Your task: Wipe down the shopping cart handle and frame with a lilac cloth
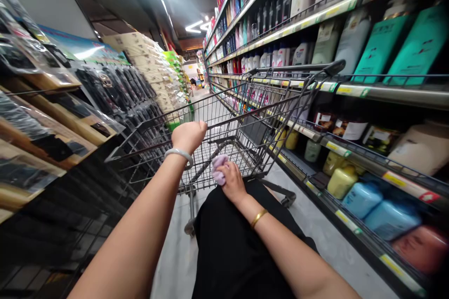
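Observation:
A wire shopping cart (224,126) stands sideways across the aisle, with its handle end toward the right shelves. My left hand (189,136), with a pale bangle on the wrist, is closed round the cart's near top rim. In my right hand (232,180) is a crumpled light purple cloth (219,169), held against the near side of the cart just above my dark-clothed lap. A gold bracelet is on my right wrist. Through the wires, no goods can be seen in the basket.
Shelves (382,86) of bottles line the right side, close to the cart's handle. Hanging packaged goods (115,88) and stacked boxes (136,56) stand on the left. The grey floor (175,252) shows beneath the cart, and the aisle runs on beyond it.

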`<state>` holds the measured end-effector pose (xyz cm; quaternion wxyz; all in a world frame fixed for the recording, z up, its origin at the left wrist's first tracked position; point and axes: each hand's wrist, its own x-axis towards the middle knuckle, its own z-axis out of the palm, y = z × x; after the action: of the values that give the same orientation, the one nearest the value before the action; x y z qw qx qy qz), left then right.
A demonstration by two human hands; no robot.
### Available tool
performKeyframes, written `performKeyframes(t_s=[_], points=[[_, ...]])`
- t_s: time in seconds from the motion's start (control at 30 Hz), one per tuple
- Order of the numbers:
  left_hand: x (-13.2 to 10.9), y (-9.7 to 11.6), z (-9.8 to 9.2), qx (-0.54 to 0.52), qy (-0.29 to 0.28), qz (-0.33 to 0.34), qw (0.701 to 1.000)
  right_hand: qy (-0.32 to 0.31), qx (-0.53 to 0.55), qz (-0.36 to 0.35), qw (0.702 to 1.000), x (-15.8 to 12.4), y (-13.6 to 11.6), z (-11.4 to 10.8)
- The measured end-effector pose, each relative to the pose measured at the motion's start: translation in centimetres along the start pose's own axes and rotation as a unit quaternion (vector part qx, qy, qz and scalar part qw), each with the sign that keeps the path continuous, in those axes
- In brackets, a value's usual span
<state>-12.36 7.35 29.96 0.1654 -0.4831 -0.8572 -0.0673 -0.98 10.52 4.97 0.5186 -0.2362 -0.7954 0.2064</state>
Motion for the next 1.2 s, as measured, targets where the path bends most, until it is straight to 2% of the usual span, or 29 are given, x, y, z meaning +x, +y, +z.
performKeyframes(t_s=[0.07, 0.13, 0.27, 0.33, 0.4, 0.47, 0.53, 0.6, 0.67, 0.8, 0.9, 0.97, 1.03, 1.1, 1.17, 1.2], points=[[0.0, 0.0, 0.0, 0.001, 0.003, 0.000, 1.000, -0.015, 0.011, 0.032, 0.999, -1.3, 0.4, 0.2], [0.1, 0.0, 0.1, 0.004, 0.004, 0.001, 1.000, 0.005, 0.027, 0.028, 0.999, -0.6, -0.6, -0.5], [0.0, 0.1, 0.1, 0.015, 0.005, 0.004, 1.000, 0.094, 0.044, -0.058, 0.993, 5.5, -4.7, -3.1], [-0.1, 0.3, 0.0, 0.022, 0.005, 0.006, 1.000, 0.118, 0.049, -0.068, 0.990, 8.2, -6.2, -3.7], [-0.3, 0.3, -0.2, 0.028, 0.003, 0.010, 1.000, 0.112, 0.032, -0.056, 0.992, 8.9, -6.5, -3.3], [-0.4, 0.4, -0.4, 0.031, 0.001, 0.013, 0.999, 0.069, -0.003, -0.056, 0.996, 7.5, -5.9, -2.2], [-0.4, 0.3, -0.5, 0.031, -0.001, 0.010, 0.999, 0.020, -0.031, -0.069, 0.997, 4.9, -4.8, -1.1], [-0.4, 0.3, -0.4, 0.028, -0.002, 0.005, 1.000, 0.022, -0.024, -0.072, 0.997, 2.6, -3.3, -0.8], [-0.4, 0.2, -0.4, 0.025, -0.002, 0.002, 1.000, 0.067, -0.012, -0.055, 0.996, 1.5, -1.4, -1.7], [-0.5, 0.3, -0.5, 0.021, -0.005, -0.007, 1.000, 0.169, -0.003, 0.034, 0.985, 2.6, 3.3, -6.3], [-0.3, 0.5, -0.6, 0.021, -0.009, -0.012, 1.000, 0.270, 0.009, 0.117, 0.956, 3.4, 5.5, -8.5], [-0.2, 0.7, -0.6, 0.024, -0.010, -0.013, 1.000, 0.300, 0.009, 0.140, 0.943, 3.2, 5.2, -8.0], [-0.1, 0.8, -0.7, 0.028, -0.009, -0.014, 0.999, 0.264, 0.010, 0.110, 0.958, 2.8, 3.8, -6.4], [-0.1, 0.8, -0.7, 0.033, -0.005, -0.017, 0.999, 0.196, 0.017, 0.055, 0.979, 2.4, 2.3, -4.8], [-0.4, 0.7, -0.5, 0.040, 0.001, -0.022, 0.999, 0.160, 0.022, 0.028, 0.986, 2.3, 1.8, -4.3], [-0.6, 0.6, -0.3, 0.045, 0.007, -0.023, 0.999, 0.164, 0.024, 0.032, 0.986, 2.4, 2.1, -4.5]])
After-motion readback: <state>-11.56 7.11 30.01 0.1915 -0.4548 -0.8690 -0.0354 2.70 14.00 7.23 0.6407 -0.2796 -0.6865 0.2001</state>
